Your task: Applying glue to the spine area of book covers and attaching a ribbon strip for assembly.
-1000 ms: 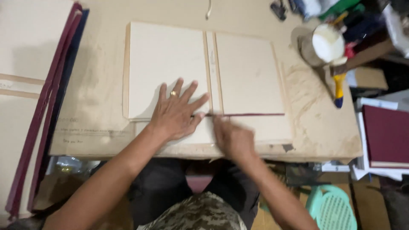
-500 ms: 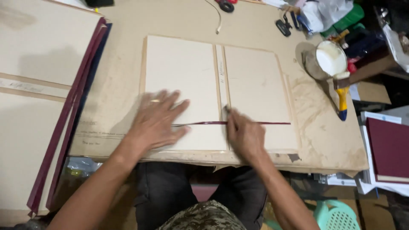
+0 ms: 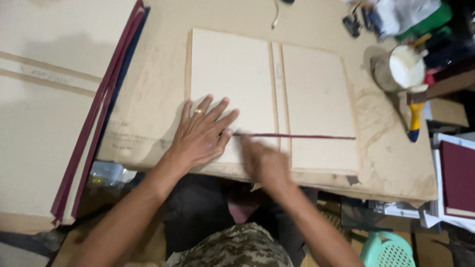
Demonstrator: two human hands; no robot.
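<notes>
Since half a second ago the right hand (image 3: pixel 264 163) has slid leftward along the folded maroon edge (image 3: pixel 297 136), and now sits blurred near that strip's left end, just beside the left hand's fingertips; whether its fingers are curled or flat I cannot tell through the blur. The left hand (image 3: pixel 200 133) has stayed put, spread wide and flat with a ring on one finger, pressing on the left board (image 3: pixel 230 79). That board, a narrow spine strip (image 3: pixel 276 84) and the right board (image 3: pixel 314 94) lie side by side, all pale tan, with the thin maroon edge running across their lower part from the left hand's fingers to the right board's far side. They rest on a sheet of brown paper (image 3: pixel 153 74) that covers the desk (image 3: pixel 396 168) and is creased and stained toward the right. At the desk's right end stands a round pot (image 3: pixel 403 69) holding something white, with a yellow and blue handle (image 3: pixel 414 121) just below it. Dark small tools (image 3: pixel 354 22) lie at the top edge. To the left, a stack of maroon-edged covers (image 3: pixel 94 118) leans beside large pale sheets (image 3: pixel 44 99). A maroon book (image 3: pixel 457 178) lies at the far right, and a pale green plastic stool (image 3: pixel 388 249) stands on the floor below.
</notes>
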